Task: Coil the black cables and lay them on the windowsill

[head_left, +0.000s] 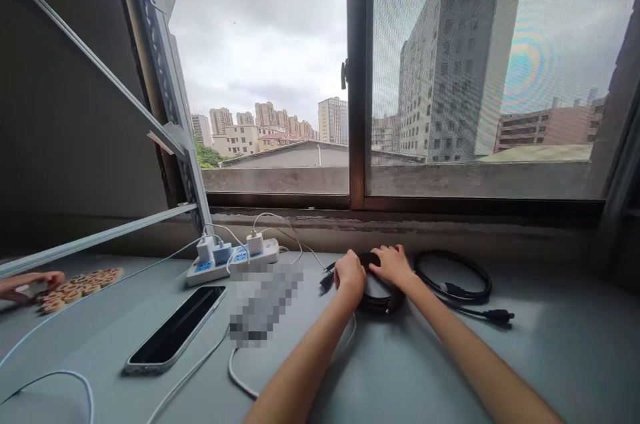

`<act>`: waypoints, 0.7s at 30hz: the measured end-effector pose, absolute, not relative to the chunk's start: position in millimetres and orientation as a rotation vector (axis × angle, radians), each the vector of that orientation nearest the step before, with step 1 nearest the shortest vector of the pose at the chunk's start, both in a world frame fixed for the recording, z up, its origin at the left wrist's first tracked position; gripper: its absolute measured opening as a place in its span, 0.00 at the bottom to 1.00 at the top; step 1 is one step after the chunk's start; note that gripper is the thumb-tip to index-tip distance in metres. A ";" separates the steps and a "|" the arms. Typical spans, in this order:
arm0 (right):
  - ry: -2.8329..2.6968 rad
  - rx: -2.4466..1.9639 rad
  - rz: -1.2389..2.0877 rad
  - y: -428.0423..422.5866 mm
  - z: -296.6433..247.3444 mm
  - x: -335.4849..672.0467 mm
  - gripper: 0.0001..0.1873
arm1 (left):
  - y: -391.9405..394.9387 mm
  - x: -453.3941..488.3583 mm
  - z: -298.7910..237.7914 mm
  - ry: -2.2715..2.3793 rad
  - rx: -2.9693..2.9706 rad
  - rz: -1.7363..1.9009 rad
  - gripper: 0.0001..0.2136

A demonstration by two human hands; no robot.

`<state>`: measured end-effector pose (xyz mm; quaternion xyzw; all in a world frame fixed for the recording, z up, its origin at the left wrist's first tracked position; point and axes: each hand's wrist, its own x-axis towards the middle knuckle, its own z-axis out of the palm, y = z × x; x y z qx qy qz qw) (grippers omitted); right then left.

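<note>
Both of my hands rest on a coiled black cable [376, 292] lying on the grey table near the window sill. My left hand [349, 275] is closed over the coil's left side, beside its black plug [326, 279]. On the coil's top right edge my right hand [393, 263] presses down with curled fingers. A second black cable coil [457, 284] lies loose just to the right, its plug end [500, 316] pointing right.
A white power strip [233, 259] with chargers sits at the left by the window. A phone [175, 329] lies face up, with white cables [240, 377] around it. Another person's hand [25, 285] is at the far left by round wooden pieces [80, 285].
</note>
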<state>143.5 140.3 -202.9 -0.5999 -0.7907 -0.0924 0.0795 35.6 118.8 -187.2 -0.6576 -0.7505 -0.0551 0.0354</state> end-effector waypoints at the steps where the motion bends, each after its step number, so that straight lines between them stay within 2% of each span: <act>1: -2.349 -1.807 -0.278 140.3 -204.4 143.9 0.18 | 117.8 35.1 -187.3 -2.298 -2.028 -0.183 0.11; 12: -2.253 -1.863 -0.263 140.2 -209.5 138.6 0.17 | 117.0 30.9 -192.9 -2.162 -1.991 -0.274 0.14; 18: -2.257 -1.869 -0.273 141.8 -212.1 138.7 0.17 | 113.9 33.7 -195.9 -1.950 -2.036 -0.346 0.24; 21: -2.255 -1.871 -0.274 141.9 -212.5 138.6 0.17 | 115.5 32.1 -201.3 -1.902 -2.123 -0.352 0.24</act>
